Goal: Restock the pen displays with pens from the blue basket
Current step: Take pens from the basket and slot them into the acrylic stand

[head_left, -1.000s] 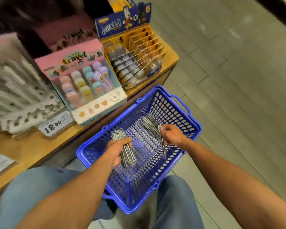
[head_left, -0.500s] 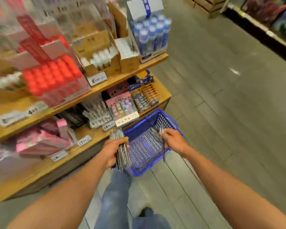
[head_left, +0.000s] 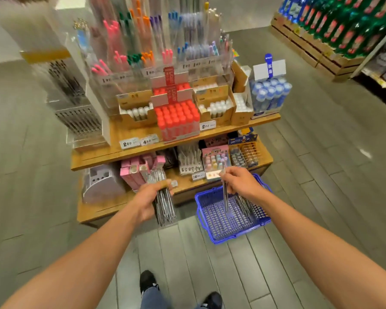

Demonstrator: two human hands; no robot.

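grey plank floor (head_left: pixel 310 197) — wooden shelves (head_left: pixel 143 150)

Counts, taking the blue basket (head_left: pixel 212 221) as reference:
- 1 blue basket, on the floor.
- 2 hands: left hand (head_left: pixel 148 200) to the basket's left, grip on 1 bundle of silver pens (head_left: pixel 164 207), too many to count. Right hand (head_left: pixel 240 182) above the basket, grip on 1 single pen (head_left: pixel 225 197).
- More silver pens lie in the basket, number unclear.
- 2 wooden shelves (head_left: pixel 143 150) behind the basket.
- 1 red-capped display box (head_left: pixel 177 120) on the upper shelf.
- 2 black shoes (head_left: pixel 148 281) on the near side of the basket.
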